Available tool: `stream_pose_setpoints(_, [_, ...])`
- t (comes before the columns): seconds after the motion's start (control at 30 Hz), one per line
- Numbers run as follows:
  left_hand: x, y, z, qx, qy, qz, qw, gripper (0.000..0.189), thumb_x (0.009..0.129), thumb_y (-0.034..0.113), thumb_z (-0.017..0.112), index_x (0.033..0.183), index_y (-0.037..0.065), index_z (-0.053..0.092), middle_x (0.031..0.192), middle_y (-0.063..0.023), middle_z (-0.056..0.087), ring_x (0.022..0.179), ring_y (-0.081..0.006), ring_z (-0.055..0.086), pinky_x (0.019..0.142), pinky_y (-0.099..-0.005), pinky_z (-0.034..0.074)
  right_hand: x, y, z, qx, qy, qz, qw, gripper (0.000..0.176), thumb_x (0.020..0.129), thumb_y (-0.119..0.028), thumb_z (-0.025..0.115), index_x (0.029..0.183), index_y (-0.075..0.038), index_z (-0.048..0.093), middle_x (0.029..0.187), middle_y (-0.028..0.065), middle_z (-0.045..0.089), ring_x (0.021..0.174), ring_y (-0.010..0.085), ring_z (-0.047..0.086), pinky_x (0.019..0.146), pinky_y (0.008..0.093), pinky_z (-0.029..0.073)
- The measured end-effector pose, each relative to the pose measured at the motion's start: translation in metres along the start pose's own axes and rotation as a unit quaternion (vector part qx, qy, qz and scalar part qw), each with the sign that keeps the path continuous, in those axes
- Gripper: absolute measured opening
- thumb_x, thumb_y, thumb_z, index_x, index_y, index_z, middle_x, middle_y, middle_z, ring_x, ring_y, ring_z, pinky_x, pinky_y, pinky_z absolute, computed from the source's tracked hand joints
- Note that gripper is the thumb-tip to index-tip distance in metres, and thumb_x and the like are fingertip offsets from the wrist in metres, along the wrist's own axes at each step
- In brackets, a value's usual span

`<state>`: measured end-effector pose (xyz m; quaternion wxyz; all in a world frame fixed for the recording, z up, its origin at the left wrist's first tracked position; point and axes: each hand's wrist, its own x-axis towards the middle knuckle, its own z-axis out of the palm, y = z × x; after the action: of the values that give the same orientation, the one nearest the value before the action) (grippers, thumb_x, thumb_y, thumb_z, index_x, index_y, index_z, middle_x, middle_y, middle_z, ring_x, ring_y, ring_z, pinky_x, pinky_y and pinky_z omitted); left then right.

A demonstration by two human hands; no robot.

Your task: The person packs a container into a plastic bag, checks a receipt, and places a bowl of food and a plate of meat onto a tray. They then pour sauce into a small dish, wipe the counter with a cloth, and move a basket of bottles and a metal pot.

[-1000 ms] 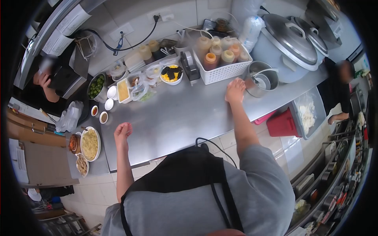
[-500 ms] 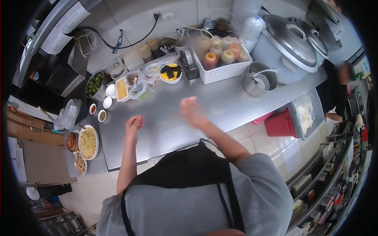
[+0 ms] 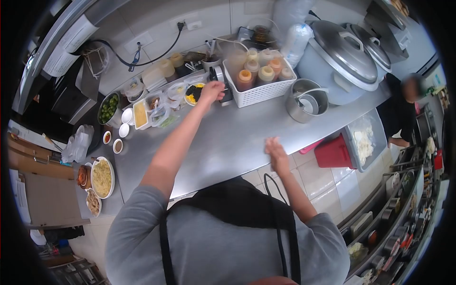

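My left hand (image 3: 212,92) reaches over the back of the steel counter (image 3: 228,137), its fingers curled at a black tape dispenser (image 3: 227,95); what lies between the fingers is too small to make out. Just left of it is a white bowl of yellow food with black strips (image 3: 193,92), partly covered by the hand. The white basket of sauce bottles (image 3: 266,92) stands to the right of the dispenser. Near the counter's front edge my right hand (image 3: 276,153) is raised with its fingers apart and nothing in them.
A metal pot (image 3: 308,102) stands right of the basket, beside a large lidded container (image 3: 332,66). A pot of green fruit (image 3: 109,108) and a noodle dish (image 3: 102,178) are at left. Another person (image 3: 401,107) stands beyond the grey bin (image 3: 365,142).
My left hand has moved up and right to the dispenser. My right hand has moved right and down toward the front edge. The view has shifted slightly.
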<state>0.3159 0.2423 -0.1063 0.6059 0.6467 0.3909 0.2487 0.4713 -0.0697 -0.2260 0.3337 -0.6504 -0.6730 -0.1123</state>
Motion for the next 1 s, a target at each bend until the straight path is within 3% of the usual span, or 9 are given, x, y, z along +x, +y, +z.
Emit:
stream_pose_setpoints(0.07, [0.032,0.005,0.01,-0.065,0.036,-0.057,0.996,0.025,0.085,0.023,0.051,0.099,0.002,0.053,0.082,-0.0069,0.057,0.069,-0.0157,0.058,0.06,-0.0284,0.051,-0.019,0.031,-0.024,-0.041,-0.007,0.141,0.989,0.028,0.081,-0.01,0.049,0.107,0.0,0.051,0.102,0.0163,0.056,0.084,0.0297,0.056,0.079,0.0344,0.042])
stream_pose_setpoints(0.1, [0.042,0.011,0.014,-0.067,0.045,-0.077,0.994,0.024,0.086,0.023,0.049,0.099,0.002,0.051,0.082,-0.0081,0.056,0.069,-0.017,0.057,0.06,-0.0297,0.051,-0.037,0.066,-0.023,0.114,0.051,0.277,0.953,0.027,0.083,-0.011,0.049,0.108,0.0,0.051,0.1,0.0146,0.057,0.085,0.0267,0.056,0.078,0.0332,0.043])
stream_pose_setpoints(0.17, [0.059,0.015,0.017,-0.052,0.038,-0.095,0.993,0.022,0.086,0.023,0.049,0.095,0.003,0.05,0.081,-0.0076,0.056,0.069,-0.017,0.058,0.059,-0.0297,0.051,-0.037,0.1,-0.034,0.447,0.213,0.439,0.75,0.026,0.089,-0.018,0.046,0.104,0.003,0.052,0.093,0.0077,0.058,0.082,0.0159,0.054,0.072,0.0276,0.043])
stream_pose_setpoints(0.23, [0.073,0.012,0.022,-0.013,0.055,-0.086,0.995,0.019,0.086,0.02,0.048,0.091,0.002,0.049,0.078,-0.0085,0.056,0.065,-0.0174,0.059,0.056,-0.0296,0.052,-0.016,0.096,-0.059,0.011,0.17,0.421,0.891,0.027,0.089,-0.019,0.046,0.101,0.004,0.051,0.088,0.0043,0.054,0.078,0.0117,0.05,0.071,0.0242,0.04])
stream_pose_setpoints(0.33, [0.074,0.017,0.027,-0.017,0.021,-0.107,0.994,0.019,0.082,0.012,0.046,0.094,-0.003,0.045,0.077,-0.0125,0.056,0.057,-0.0201,0.06,0.052,-0.0307,0.054,0.02,0.1,-0.065,0.342,0.282,0.485,0.754,0.024,0.09,-0.019,0.043,0.099,0.0,0.053,0.08,0.0019,0.053,0.069,0.0089,0.049,0.062,0.024,0.041])
stream_pose_setpoints(0.77, [-0.063,-0.009,0.099,-0.248,0.045,-0.097,0.963,0.021,0.081,0.009,0.046,0.095,-0.007,0.045,0.089,-0.0169,0.055,0.072,-0.0232,0.06,0.065,-0.0344,0.054,0.055,0.122,-0.068,0.319,0.298,0.473,0.765,0.024,0.09,-0.018,0.045,0.1,0.002,0.051,0.077,0.0031,0.054,0.066,0.0061,0.047,0.057,0.0188,0.038])
stream_pose_setpoints(0.9, [-0.103,-0.014,0.075,-0.221,0.067,-0.113,0.966,0.021,0.081,0.012,0.048,0.097,-0.001,0.048,0.089,-0.011,0.056,0.075,-0.0174,0.059,0.064,-0.0315,0.053,0.023,0.135,-0.056,0.306,0.216,0.499,0.782,0.03,0.089,-0.02,0.046,0.107,0.004,0.049,0.091,0.0097,0.056,0.08,0.0144,0.053,0.071,0.0243,0.042])
stream_pose_setpoints(0.93, [-0.112,-0.02,0.064,-0.23,0.073,-0.113,0.964,0.02,0.08,0.011,0.049,0.097,0.0,0.047,0.086,-0.0096,0.054,0.07,-0.016,0.058,0.059,-0.0294,0.054,0.012,0.128,-0.048,0.059,0.178,0.406,0.894,0.032,0.087,-0.016,0.046,0.111,0.005,0.048,0.109,0.0191,0.051,0.101,0.0266,0.05,0.086,0.0339,0.039])
stream_pose_setpoints(1.0, [-0.131,-0.031,0.039,-0.223,0.089,-0.113,0.964,0.02,0.079,0.011,0.051,0.095,0.001,0.048,0.08,-0.0071,0.053,0.065,-0.0136,0.057,0.053,-0.0261,0.053,-0.002,0.095,-0.035,-0.155,0.107,0.333,0.924,0.032,0.085,-0.014,0.047,0.111,0.003,0.049,0.112,0.0223,0.048,0.105,0.0309,0.048,0.088,0.0374,0.038])
